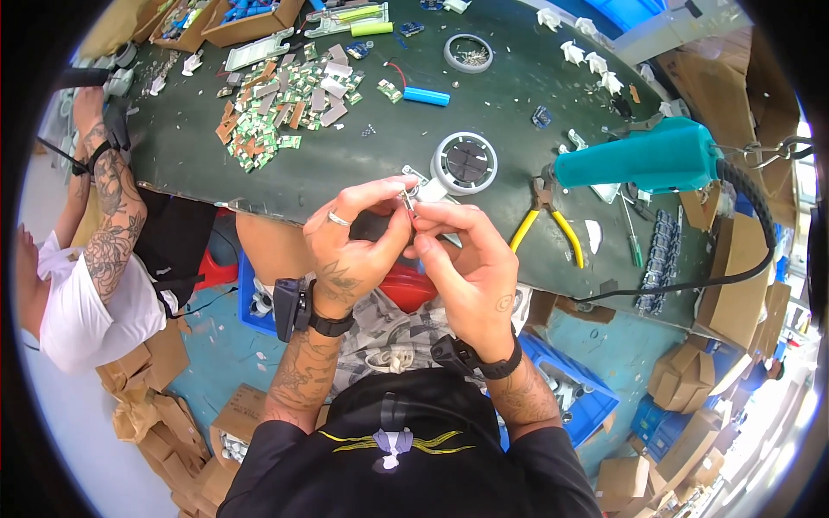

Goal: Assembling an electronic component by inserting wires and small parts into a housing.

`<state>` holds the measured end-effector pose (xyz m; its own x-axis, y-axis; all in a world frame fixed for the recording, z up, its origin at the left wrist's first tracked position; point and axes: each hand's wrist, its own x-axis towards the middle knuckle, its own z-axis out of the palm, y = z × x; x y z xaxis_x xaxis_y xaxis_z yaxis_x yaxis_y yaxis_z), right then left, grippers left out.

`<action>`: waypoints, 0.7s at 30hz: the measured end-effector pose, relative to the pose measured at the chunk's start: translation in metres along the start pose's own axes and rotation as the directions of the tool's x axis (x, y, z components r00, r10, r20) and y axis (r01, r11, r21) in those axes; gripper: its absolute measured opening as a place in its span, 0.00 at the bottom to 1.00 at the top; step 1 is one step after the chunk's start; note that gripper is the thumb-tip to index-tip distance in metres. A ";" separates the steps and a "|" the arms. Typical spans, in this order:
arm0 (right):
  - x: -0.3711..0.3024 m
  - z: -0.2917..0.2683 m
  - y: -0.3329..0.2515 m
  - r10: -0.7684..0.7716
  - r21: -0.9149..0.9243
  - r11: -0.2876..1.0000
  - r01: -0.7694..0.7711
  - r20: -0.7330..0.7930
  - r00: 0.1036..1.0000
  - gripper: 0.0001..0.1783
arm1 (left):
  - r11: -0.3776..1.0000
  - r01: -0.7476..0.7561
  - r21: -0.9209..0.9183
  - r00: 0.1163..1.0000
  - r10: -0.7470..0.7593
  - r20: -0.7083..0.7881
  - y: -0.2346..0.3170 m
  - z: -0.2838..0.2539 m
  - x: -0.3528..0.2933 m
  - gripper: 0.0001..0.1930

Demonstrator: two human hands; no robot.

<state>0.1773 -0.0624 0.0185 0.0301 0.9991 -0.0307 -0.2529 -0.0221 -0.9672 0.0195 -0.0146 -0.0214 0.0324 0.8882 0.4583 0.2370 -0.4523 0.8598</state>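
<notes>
My left hand (358,246) and my right hand (471,272) meet at the table's near edge, fingertips pinched together. Between them is a small part (408,201), thin and partly shiny, mostly covered by the fingers; its kind cannot be made out. A speck of red shows near the fingertips. Just beyond my hands lies a white device (434,188) with a round grey-rimmed head (466,162) and a dark panel at its centre. To the right of my right hand are yellow-handled pliers (546,223), jaws pointing away from me.
A teal powered tool (643,158) with a black cable lies at right, beside a green-handled screwdriver (634,237). A heap of small circuit boards (268,112), a blue battery cell (427,97) and a dish of screws (468,53) sit farther back. Another person's arm (117,203) is at left.
</notes>
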 end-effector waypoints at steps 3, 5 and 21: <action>0.000 0.000 -0.001 -0.007 -0.022 1.000 0.007 0.000 1.000 0.19 | 0.999 0.030 -0.012 0.999 -0.030 -0.021 0.003 0.002 0.002 0.18; 0.000 -0.001 -0.001 -0.014 -0.044 0.999 0.014 0.003 1.000 0.19 | 1.000 0.014 -0.019 0.999 -0.015 -0.029 0.003 0.003 0.003 0.18; -0.001 0.000 -0.003 0.012 -0.072 0.997 -0.012 -0.003 1.000 0.20 | 0.998 -0.050 0.024 0.998 0.051 -0.025 -0.002 0.001 0.003 0.20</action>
<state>0.1784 -0.0629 0.0214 0.0296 0.9987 -0.0427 -0.1827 -0.0366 -0.9825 0.0205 -0.0110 -0.0224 0.0198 0.8618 0.5068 0.2583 -0.4941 0.8302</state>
